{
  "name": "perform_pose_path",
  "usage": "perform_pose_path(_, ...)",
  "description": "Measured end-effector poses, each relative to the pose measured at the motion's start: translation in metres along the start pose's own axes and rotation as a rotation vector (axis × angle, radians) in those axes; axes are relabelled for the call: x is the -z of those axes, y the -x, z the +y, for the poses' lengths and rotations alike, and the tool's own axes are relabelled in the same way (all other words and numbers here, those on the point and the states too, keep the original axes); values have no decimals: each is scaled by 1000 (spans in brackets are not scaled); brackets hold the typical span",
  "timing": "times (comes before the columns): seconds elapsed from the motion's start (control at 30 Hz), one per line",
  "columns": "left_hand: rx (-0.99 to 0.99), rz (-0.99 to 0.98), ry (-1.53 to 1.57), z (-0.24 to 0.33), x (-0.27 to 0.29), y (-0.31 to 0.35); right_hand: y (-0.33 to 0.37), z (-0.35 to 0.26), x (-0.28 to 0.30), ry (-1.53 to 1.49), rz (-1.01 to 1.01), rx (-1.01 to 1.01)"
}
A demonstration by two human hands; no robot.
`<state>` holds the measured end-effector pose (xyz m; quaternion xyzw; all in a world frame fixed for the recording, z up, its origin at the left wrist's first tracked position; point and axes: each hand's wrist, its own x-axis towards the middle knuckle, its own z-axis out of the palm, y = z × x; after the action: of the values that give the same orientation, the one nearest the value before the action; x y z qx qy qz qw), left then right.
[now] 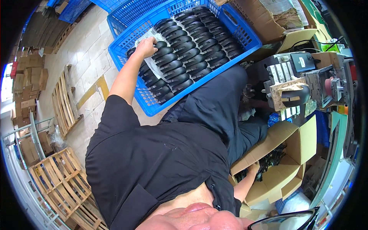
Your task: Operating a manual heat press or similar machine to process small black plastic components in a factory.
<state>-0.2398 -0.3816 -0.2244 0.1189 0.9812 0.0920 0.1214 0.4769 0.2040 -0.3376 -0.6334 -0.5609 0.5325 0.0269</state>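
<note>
- The right hand reaches down inside an open cardboard box, among loose dark parts; its fingers are partly hidden there, so I cannot tell whether they grip one.
- A blue crate sits tilted in front of the person's dark trousers, filled with black curved parts laid in overlapping rows.
- The left hand is over the crate's left side, at a pale sheet running between two rows. Its fingers are bent downward; whether they pinch the sheet or a part, I cannot tell.
- To the right of the crate stands a machine, with another black curved piece at its front.
- Farther off, on the left, a wooden pallet lies on the tiled floor, with stacked cartons beyond it.
</note>
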Motion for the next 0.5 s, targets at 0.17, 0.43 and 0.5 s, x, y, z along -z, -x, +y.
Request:
perform_pose_path(0.17,-78,28,34,6,-10,-17,10,-7,4,-1,-107,-131)
perform_pose_path(0.43,-81,154,82,-1,-23,-9,20,-22,-5,34,-176,70)
perform_pose_path(0.5,-99,274,88,-4,-25,-6,18,-22,-10,113,-146,120)
